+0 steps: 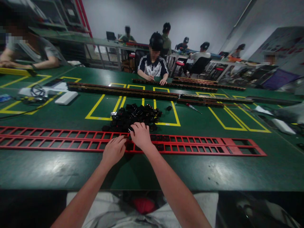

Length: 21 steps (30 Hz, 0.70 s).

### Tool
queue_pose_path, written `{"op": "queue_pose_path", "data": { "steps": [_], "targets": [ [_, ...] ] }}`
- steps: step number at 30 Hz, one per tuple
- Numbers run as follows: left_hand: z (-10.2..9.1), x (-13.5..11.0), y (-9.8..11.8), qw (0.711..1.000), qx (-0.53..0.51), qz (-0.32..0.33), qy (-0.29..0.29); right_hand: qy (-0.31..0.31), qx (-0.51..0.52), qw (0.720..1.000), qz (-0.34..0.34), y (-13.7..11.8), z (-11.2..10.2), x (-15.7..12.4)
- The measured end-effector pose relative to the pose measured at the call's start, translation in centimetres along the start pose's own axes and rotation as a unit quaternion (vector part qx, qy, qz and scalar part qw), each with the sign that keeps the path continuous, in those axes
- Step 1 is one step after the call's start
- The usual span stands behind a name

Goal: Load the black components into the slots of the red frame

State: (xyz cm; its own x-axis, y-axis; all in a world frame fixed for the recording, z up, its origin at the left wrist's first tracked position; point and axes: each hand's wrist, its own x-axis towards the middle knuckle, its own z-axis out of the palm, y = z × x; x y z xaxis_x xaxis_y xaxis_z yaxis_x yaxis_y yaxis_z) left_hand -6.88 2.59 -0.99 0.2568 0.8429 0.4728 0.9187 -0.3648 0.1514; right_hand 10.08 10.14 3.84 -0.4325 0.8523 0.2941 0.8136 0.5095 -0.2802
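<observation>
Two bare hands work close together over a long red slotted frame (194,153) on a green table (71,171). Think of a clock with the hands in its middle and twelve pointing away from the person. The frame lies flat from nine o'clock to three o'clock, with two rows of holes like a pair of ladders. The left hand (115,148) is on the frame with its fingers bent down; I cannot tell if they grip anything. The right hand (142,134) reaches over the frame to the near edge of a pile of small black parts (136,114), at twelve o'clock. Its fingers are curled, and a tiny shiny bit shows beside them, but I cannot tell if they hold it. Just toward three o'clock, a few black blocks (159,138) sit in the frame's holes (some in the far row, at least one in the near row). A red-handled screwdriver (193,108) lies at two o'clock, and a white box (66,98) at ten. Past the pile, long dark strips (123,91) cross the table. Beyond them, near twelve, a person in a cap (154,65) sits with both hands on the table.
</observation>
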Motion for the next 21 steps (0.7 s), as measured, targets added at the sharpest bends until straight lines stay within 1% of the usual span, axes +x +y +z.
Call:
{"op": "queue_pose_path", "data": {
  "steps": [2,4,7,9,10,12,13,14,15,16,18,19,21],
  "targets": [
    [-0.1,0.1,0.1,1.000,0.016,0.003,-0.006,0.000,0.013,1.000,-0.021,-1.1,0.9,1.0],
    [-0.2,0.1,0.2,1.000,0.024,0.004,-0.004,-0.014,0.029,0.999,-0.031,-1.7,1.8,1.7],
    [-0.2,0.2,0.2,1.000,0.021,0.001,-0.003,-0.023,0.073,0.996,-0.048,-1.5,2.3,2.0],
    [-0.1,0.2,0.2,1.000,0.009,-0.003,-0.005,0.000,0.088,0.995,-0.042,-0.7,1.8,1.6],
    [-0.1,0.1,0.2,1.000,-0.001,-0.006,-0.004,0.015,0.081,0.996,-0.023,0.0,1.3,1.4],
    [0.0,0.1,0.2,1.000,-0.023,-0.010,-0.001,0.035,0.032,0.997,0.057,1.5,0.0,0.9],
    [0.0,0.1,0.1,0.999,-0.033,-0.012,-0.001,0.028,0.005,0.994,0.106,2.3,-0.7,0.6],
    [0.1,0.0,0.1,0.999,-0.040,-0.013,-0.004,0.007,-0.016,0.990,0.140,3.0,-1.4,0.4],
    [0.1,0.0,0.1,0.999,-0.045,-0.013,-0.007,-0.023,-0.033,0.987,0.156,3.7,-1.9,0.2],
    [0.1,0.0,0.0,0.999,-0.047,-0.014,-0.009,-0.050,-0.045,0.985,0.161,4.2,-2.4,0.1],
    [0.2,0.0,0.0,0.999,-0.046,-0.016,-0.007,-0.085,-0.049,0.985,0.144,4.7,-3.0,-0.1],
    [0.2,0.0,0.0,0.999,-0.045,-0.016,-0.006,-0.088,-0.042,0.986,0.132,4.5,-3.1,-0.1],
    [0.1,0.0,0.0,0.999,-0.042,-0.017,-0.003,-0.069,-0.020,0.992,0.108,3.6,-3.0,0.1]
  ]
}}
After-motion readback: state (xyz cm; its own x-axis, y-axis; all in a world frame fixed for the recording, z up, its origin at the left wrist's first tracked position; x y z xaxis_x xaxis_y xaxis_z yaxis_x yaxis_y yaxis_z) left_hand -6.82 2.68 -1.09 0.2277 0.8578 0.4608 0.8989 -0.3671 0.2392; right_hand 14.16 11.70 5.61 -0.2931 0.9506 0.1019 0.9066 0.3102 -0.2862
